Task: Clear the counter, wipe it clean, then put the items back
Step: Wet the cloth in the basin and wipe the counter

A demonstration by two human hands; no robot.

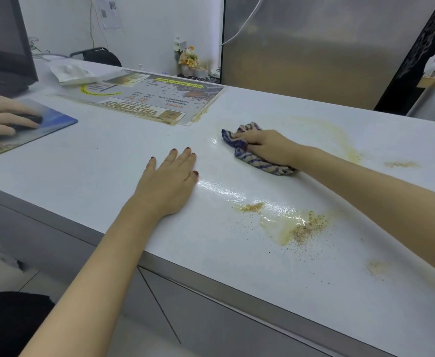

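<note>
One striped cloth (pixel 240 146) sits mid-way along the counter (pixel 108 155), gripped in the right hand (pixel 265 148). The left hand (pixel 171 176) lies flat, fingers straight. One menu sheet (pixel 144 99) lies by the far edge.

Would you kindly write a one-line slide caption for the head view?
Right hand grips a striped cloth on the stained white counter; left hand rests flat nearby.

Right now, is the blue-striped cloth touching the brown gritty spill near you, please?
Apart. The head view shows glossy white counter between the blue-striped cloth and the brown gritty spill.
</note>
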